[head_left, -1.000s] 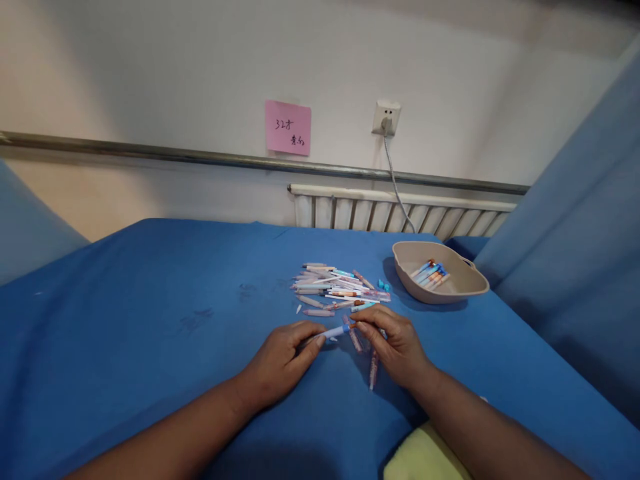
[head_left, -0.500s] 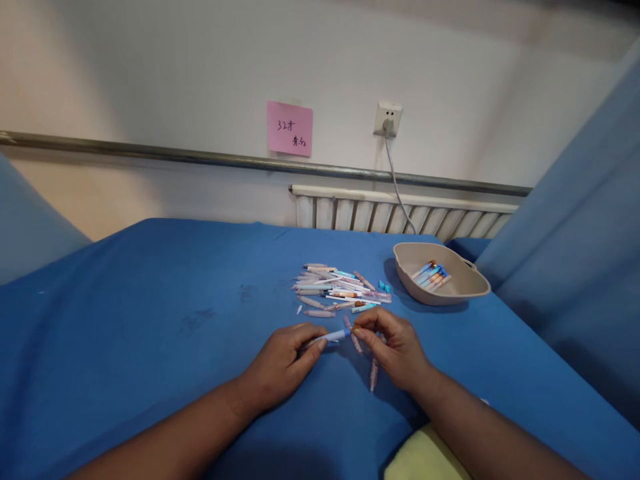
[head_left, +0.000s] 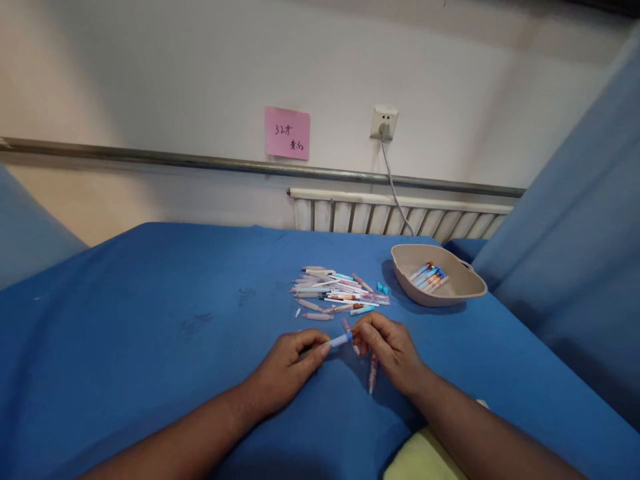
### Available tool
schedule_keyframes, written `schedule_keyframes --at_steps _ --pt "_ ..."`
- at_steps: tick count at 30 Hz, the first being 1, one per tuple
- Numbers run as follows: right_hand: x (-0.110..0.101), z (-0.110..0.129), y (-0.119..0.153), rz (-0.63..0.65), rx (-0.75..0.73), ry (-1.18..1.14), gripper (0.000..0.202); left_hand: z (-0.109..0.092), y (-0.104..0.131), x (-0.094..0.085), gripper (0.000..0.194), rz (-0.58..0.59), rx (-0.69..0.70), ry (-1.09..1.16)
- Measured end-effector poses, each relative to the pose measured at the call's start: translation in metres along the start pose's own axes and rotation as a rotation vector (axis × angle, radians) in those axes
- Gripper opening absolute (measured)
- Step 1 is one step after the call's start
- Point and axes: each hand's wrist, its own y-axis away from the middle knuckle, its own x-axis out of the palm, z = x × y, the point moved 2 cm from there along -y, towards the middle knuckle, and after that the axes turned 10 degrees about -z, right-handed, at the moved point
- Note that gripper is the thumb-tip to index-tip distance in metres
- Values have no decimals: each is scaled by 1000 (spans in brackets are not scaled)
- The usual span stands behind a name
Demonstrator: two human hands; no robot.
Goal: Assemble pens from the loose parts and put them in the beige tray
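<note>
My left hand (head_left: pixel 293 363) is closed around the barrel of a light blue pen (head_left: pixel 341 341), which points up and to the right. At the pen's darker blue end, the fingertips of my right hand (head_left: pixel 393 347) pinch together; they hide the tip of that end. Under and beside my right hand lie pink patterned pen parts (head_left: pixel 373 373). Just beyond both hands spreads a pile of pen parts (head_left: pixel 335 287), with slim white refills, pale barrels and a few brown and turquoise pieces.
A beige basket (head_left: pixel 407 283) at the right holds several assembled-looking pens (head_left: pixel 429 275). Small turquoise caps (head_left: pixel 382 288) lie beside it. A yellow-green cloth item (head_left: pixel 425 457) is near my right forearm. Behind the blue-covered surface (head_left: pixel 150 320) are a radiator (head_left: pixel 350 210) and a plugged-in cable (head_left: pixel 393 187).
My right fingers have closed further over the pen's blue end, covering the brownish bit that showed there. Both hands stay nearly in place; the view has shifted slightly.
</note>
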Motion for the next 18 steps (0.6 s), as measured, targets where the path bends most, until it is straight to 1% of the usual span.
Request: schedule_keyframes --at_steps 2,4,10,14,16,18 --pt "-2 1 1 -19 -17 -38 33 2 -1 0 28 0 -26 27" --pt "-3 -1 2 -33 -23 -67 29 4 -1 0 28 -5 -43 52" --pt "-2 -6 3 -22 -95 -57 20 10 -2 1 30 -3 -69 113" --pt "-1 -7 1 -28 -61 -2 17 10 -1 2 29 12 -80 90" --pt "-1 -6 0 -26 -48 39 20 8 -1 2 29 21 -74 85" --pt "-1 -5 0 -23 -51 85 28 7 -1 2 29 25 -78 92"
